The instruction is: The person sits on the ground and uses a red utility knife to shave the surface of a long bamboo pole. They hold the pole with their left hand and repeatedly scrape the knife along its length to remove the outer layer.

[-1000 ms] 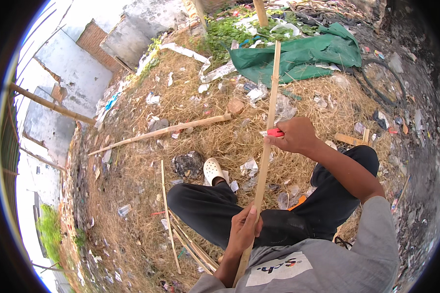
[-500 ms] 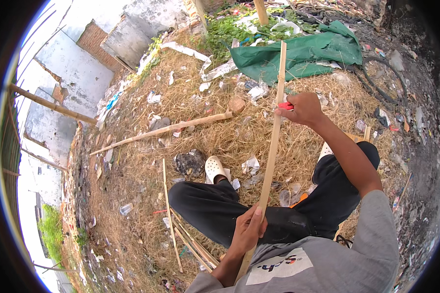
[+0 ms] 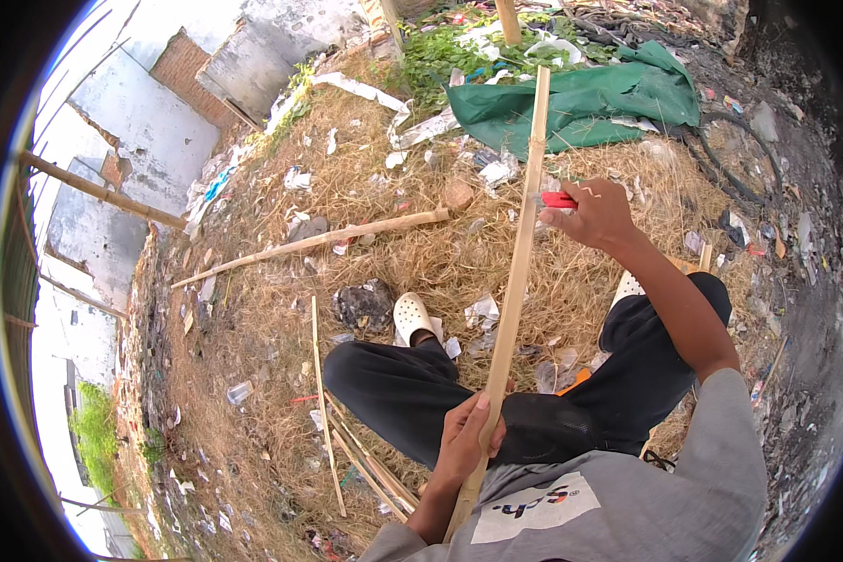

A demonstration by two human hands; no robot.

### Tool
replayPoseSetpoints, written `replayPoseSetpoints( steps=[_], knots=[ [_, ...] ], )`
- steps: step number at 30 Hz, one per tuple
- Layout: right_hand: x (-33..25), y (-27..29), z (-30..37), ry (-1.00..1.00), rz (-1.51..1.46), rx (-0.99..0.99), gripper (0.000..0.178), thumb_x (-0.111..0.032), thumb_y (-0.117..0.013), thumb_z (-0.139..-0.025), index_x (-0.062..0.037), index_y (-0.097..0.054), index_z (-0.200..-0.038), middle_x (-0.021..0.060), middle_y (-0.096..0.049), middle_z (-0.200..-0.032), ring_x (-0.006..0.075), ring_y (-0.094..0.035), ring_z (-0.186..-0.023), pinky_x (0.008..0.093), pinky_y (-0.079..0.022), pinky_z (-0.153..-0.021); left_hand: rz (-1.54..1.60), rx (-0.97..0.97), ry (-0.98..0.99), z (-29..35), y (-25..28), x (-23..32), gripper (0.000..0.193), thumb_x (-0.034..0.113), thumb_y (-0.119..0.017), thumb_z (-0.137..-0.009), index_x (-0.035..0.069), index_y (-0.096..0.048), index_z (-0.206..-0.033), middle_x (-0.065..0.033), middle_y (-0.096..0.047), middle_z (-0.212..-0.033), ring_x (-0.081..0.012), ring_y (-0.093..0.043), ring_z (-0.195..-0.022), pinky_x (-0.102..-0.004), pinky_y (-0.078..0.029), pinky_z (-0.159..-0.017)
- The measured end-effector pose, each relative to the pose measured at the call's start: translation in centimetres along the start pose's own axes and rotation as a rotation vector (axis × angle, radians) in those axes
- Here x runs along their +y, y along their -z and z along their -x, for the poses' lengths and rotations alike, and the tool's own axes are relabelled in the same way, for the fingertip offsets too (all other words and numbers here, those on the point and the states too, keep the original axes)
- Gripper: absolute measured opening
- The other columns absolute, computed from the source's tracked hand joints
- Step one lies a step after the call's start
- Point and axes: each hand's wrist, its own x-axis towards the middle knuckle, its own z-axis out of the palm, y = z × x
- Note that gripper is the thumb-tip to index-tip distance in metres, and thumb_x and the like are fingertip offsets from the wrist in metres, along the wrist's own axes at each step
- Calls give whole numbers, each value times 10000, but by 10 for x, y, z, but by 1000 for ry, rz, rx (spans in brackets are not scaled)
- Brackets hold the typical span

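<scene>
A long pale bamboo strip (image 3: 516, 281) slants up from beside my waist, past my lap, to its far end in front of the green sheet. My left hand (image 3: 468, 440) is wrapped round its lower part. Farther up, my right hand (image 3: 597, 214) grips a red-handled knife (image 3: 558, 199). The knife's small blade points at the strip's right edge; whether it touches cannot be made out. A thin curled shaving (image 3: 585, 190) lies over the right hand's knuckles.
A bamboo pole (image 3: 318, 245) lies on the dry grass at left. Thin strips (image 3: 370, 464) lie beside my left leg, near a dark lump (image 3: 363, 305). A crumpled green sheet (image 3: 618, 98) spreads ahead, with a black hose (image 3: 768, 155) to its right. Litter dots the ground.
My right hand has shifted slightly right, and the knife now stands off to the strip's right edge. A curled shaving now shows on that hand. The strip has moved slightly left.
</scene>
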Motion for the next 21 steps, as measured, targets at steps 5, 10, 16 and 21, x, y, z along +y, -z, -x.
replayPoseSetpoints(
  steps=[5,10,16,21],
  knots=[
    [-52,11,24,54,-166,-248,651,-720,-567,-788,-87,-570,-632,103,-479,-491,312,-539,-476,422,-392,-458,19,-2,-37,-15,8,7,454,328,-340,-1052,-14,-539,-1273,4,-466,-570,-67,-420,-455,-208,-363,-435],
    [-38,3,16,18,-78,-174,645,-682,-542,-837,-79,-563,-608,107,-503,-497,311,-533,-450,419,-396,-448,-8,-13,-42,-14,5,9,433,314,-342,-1057,6,-543,-1286,4,-480,-576,-63,-429,-456,-204,-371,-450],
    [5,0,-7,-203,16,-124,651,-699,-514,-840,-90,-608,-630,99,-543,-504,291,-585,-482,417,-441,-469,-79,-17,-52,-4,2,-2,423,295,-351,-1056,6,-547,-1294,3,-492,-570,-56,-427,-454,-204,-367,-457],
    [9,-1,-2,-109,-4,-113,662,-718,-518,-824,-94,-604,-618,96,-523,-493,290,-567,-470,414,-429,-464,-107,-21,-54,1,3,-4,429,302,-362,-1053,5,-546,-1303,4,-487,-559,-48,-424,-456,-206,-357,-458]
  ],
)
